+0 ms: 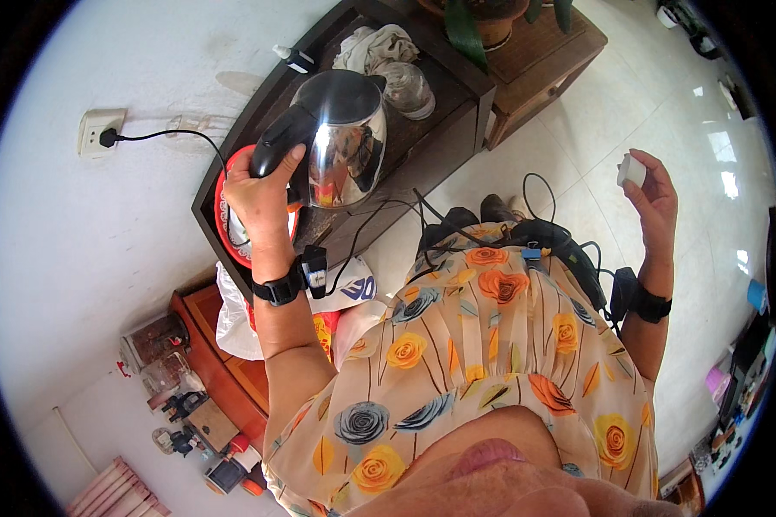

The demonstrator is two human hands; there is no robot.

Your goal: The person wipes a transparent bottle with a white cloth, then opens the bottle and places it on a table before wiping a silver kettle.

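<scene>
My left hand [262, 192] grips the black handle of a shiny stainless-steel electric kettle [346, 158]. The kettle's black lid is down, and its spout points away toward the right. Behind my left wrist, partly hidden, a red-rimmed tray [222, 213] with a white lacy pattern rests on the dark wooden cabinet [420, 155]. Out to the right, over the tiled floor, my right hand [654, 200] holds a small white cup or cap [632, 170] between thumb and fingers. Just beyond the kettle lies a clear glass jar [410, 92].
A crumpled cloth [375, 48] and a small dark bottle [294, 59] are farther along the cabinet. A black cord [174, 132] runs from the wall socket [94, 132] toward the tray. A potted plant [491, 26] stands on a wooden stand. Cables [427, 213] hang at my waist.
</scene>
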